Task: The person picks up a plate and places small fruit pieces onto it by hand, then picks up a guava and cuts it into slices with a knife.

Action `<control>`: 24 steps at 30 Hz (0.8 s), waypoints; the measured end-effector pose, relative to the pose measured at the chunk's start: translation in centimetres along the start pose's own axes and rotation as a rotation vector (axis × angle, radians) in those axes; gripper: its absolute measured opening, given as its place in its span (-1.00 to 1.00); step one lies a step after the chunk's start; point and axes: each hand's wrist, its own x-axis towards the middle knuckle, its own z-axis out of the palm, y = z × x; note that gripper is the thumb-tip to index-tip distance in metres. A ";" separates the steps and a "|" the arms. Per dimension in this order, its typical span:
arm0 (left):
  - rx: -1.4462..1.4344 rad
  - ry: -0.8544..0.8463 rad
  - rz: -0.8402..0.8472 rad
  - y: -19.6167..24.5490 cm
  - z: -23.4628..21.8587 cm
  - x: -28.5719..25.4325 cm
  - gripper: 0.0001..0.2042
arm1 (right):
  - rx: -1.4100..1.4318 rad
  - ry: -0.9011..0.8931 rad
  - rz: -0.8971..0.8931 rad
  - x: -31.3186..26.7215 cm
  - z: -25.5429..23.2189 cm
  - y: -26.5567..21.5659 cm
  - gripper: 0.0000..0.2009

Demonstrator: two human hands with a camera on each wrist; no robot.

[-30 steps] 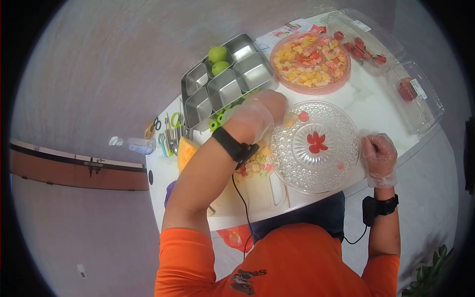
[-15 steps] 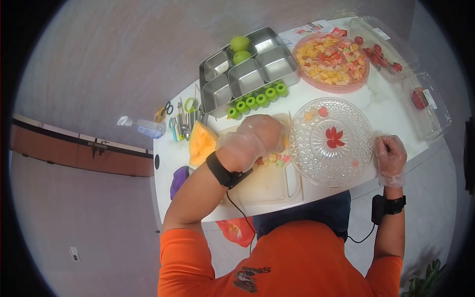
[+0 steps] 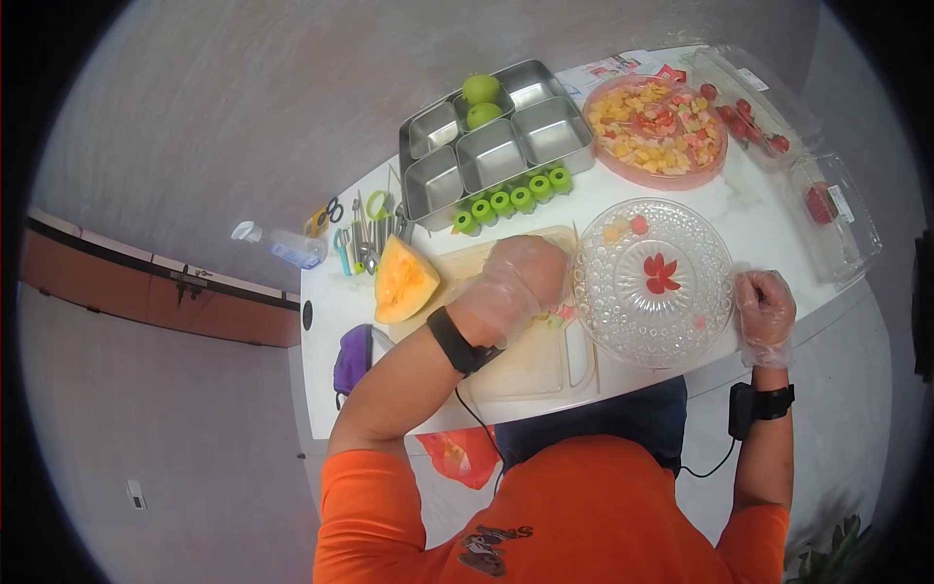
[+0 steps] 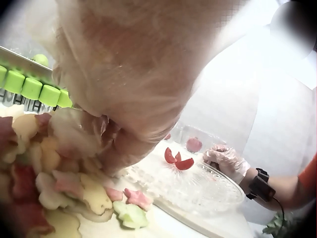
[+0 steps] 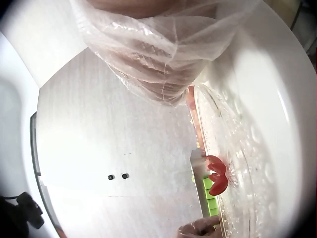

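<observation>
My gloved left hand [image 3: 530, 268] is bent down over a pile of small shaped fruit pieces [image 4: 94, 193] on the cutting board [image 3: 506, 375]. Its fingertips sink among the pieces, and I cannot tell whether they pinch one. A round clear glass plate [image 3: 623, 311] stands right of the board. Red petal-like fruit slices [image 3: 661, 274] fan out at its middle, with a pink piece [image 3: 638, 225] and pale yellow pieces [image 3: 615, 231] near the far rim. With curled fingers my gloved right hand [image 3: 766, 310] holds the plate's right rim.
Behind the board are green-topped cutters [image 3: 522, 200] and a steel compartment tray [image 3: 443, 214] with green fruits. A melon wedge [image 3: 404, 284] lies left, near tools [image 3: 365, 234]. Far right are a pink divided fruit platter [image 3: 662, 180] and clear boxes [image 3: 827, 234] with red fruit.
My left hand has drawn back from the plate's left rim to the fruit pile on the board. The right hand stays at the plate's rim. The head view has shifted.
</observation>
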 end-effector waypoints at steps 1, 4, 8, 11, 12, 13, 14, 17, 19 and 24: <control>-0.007 -0.007 -0.010 0.0 0.1 0.1 -0.71 | -0.009 0.004 -0.002 0.0 0.0 0.0 -0.93; -0.003 -0.014 -0.013 0.0 -0.1 0.1 -0.72 | -0.001 0.000 0.013 0.0 -0.1 0.0 -0.93; -0.009 -0.055 -0.024 0.0 -1.1 -0.2 -0.74 | 0.009 0.000 0.019 -0.1 0.0 0.3 -0.92; -0.030 0.062 -0.011 -0.9 -1.4 -0.9 -0.73 | 0.008 -0.020 0.029 -0.2 -0.1 0.3 -0.96; -0.029 0.060 -0.012 -1.0 -1.7 -1.2 -0.73 | 0.004 -0.019 0.025 -0.1 -0.1 0.1 -0.96; -0.073 0.050 -0.019 -1.1 -2.0 -1.5 -0.72 | 0.000 -0.016 0.021 -0.1 -0.1 -0.1 -0.96; -0.117 0.040 -0.025 -1.2 -2.5 -1.8 -0.70 | 0.002 -0.015 0.022 0.0 0.0 -0.1 -0.96; -0.337 0.056 -0.055 -0.9 -3.9 -2.7 -0.67 | 0.000 -0.011 0.020 0.0 0.0 -0.1 -0.96; -0.420 0.031 -0.072 -0.3 -5.3 -3.3 -0.67 | -0.011 -0.007 0.003 0.0 -0.1 -0.1 -0.92; -0.522 0.082 0.006 0.2 -4.9 -2.2 -0.66 | 0.006 0.001 0.008 0.1 -0.1 -0.3 -0.92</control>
